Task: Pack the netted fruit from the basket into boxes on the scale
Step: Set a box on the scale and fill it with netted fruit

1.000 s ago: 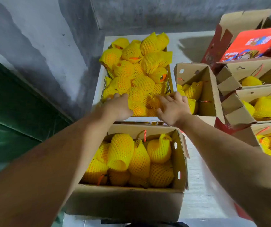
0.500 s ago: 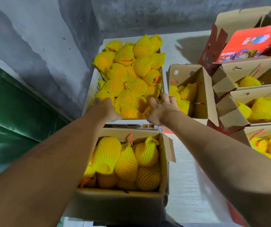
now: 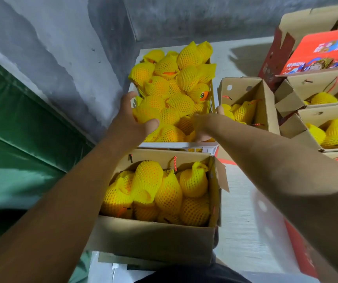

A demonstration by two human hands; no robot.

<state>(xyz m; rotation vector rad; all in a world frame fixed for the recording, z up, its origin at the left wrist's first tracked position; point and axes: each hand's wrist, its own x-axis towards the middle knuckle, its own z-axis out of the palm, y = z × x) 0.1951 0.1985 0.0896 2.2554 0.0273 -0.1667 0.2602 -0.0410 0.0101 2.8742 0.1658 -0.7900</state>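
A white basket [image 3: 181, 144] against the far wall is heaped with fruit in yellow foam nets [image 3: 181, 86]. My left hand [image 3: 130, 121] grips one netted fruit [image 3: 146, 112] at the pile's front left. My right hand [image 3: 204, 124] is at the front right corner, fingers curled down round another netted fruit [image 3: 186, 125] that it mostly hides. Just below both hands stands an open cardboard box [image 3: 153, 238], filled with several netted fruit [image 3: 169, 193]. The box rests on a white scale [image 3: 107, 268], of which only an edge shows.
More open cardboard boxes holding netted fruit stand at right [image 3: 266, 99], [image 3: 327, 127], with a red printed carton [image 3: 323, 54] behind them. A grey wall and a green sheet [image 3: 21, 139] close off the left. A white and red object [image 3: 272, 231] lies under my right forearm.
Both hands have gone from lying flat on the pile's front edge to closing on fruit. My left hand has turned and now wraps one fruit. The view shifted slightly left.
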